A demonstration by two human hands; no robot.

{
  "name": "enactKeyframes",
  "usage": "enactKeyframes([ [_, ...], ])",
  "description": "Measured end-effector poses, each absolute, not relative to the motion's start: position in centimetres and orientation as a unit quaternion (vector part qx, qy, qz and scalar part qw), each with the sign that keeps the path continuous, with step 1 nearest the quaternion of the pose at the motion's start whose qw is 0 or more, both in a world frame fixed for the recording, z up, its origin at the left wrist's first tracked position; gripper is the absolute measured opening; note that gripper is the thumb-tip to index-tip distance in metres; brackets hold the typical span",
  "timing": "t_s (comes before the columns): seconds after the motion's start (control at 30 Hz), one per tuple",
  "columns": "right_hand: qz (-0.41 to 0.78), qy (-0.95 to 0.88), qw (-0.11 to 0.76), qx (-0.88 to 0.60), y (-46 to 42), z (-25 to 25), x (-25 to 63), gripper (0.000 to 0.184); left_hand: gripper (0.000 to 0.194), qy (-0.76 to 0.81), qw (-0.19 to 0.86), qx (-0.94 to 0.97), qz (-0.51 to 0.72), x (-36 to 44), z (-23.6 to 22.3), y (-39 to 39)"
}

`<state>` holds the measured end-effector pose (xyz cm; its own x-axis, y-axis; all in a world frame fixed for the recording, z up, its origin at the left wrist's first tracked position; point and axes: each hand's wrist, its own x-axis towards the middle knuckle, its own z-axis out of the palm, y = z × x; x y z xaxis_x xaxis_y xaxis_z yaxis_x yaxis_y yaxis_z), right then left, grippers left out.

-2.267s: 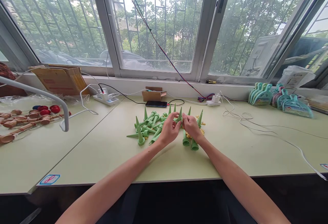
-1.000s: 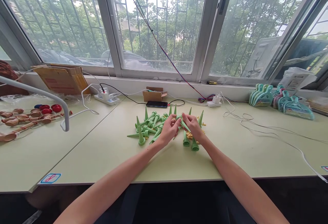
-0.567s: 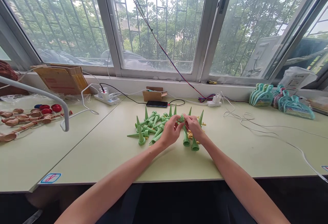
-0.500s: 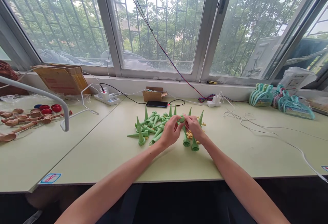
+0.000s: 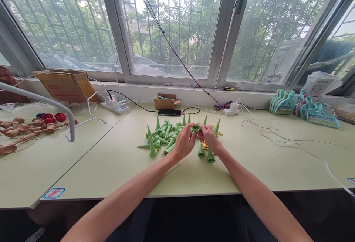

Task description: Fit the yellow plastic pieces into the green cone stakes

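Observation:
Between my hands is a green plastic spike with its round, hollow end turned up toward me. My left hand grips it around that end. My right hand has its fingers pinched close against the spike's right side; what lies inside the pinch is hidden. Left of my hands lies a heap of green spikes, some standing point up. Two more spikes lie with their open ends toward me, below my right hand. Small yellow pieces lie partly hidden under my right hand.
Behind the heap lie a black phone and a small cardboard box. Wooden toys with red balls are at the left, near a white metal tube. White cables cross the right side, before teal dustpan-like items.
The held spike's open end has tilted up toward me, so more of its hollow inside shows. Both hands stay in nearly the same place.

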<state>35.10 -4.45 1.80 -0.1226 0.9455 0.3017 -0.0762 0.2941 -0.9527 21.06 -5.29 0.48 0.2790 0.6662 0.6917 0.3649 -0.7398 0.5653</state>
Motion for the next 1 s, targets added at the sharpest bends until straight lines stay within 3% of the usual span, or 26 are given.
enactKeyframes([
  [0.4,0.448,-0.561,0.586,-0.376,-4.3,1.5,34.7,0.058,0.051,0.357,0.256,0.711,0.549,21.4,2.1,-5.8],
  [0.7,0.434,-0.601,0.571,-0.352,-4.1,1.0,34.6,0.055,0.040,0.361,0.521,0.562,0.532,21.4,2.6,-5.3],
  [1.0,0.439,-0.639,0.525,-0.351,-3.9,0.4,34.6,0.054,0.029,0.349,0.515,0.577,0.529,21.2,2.4,-5.3],
])
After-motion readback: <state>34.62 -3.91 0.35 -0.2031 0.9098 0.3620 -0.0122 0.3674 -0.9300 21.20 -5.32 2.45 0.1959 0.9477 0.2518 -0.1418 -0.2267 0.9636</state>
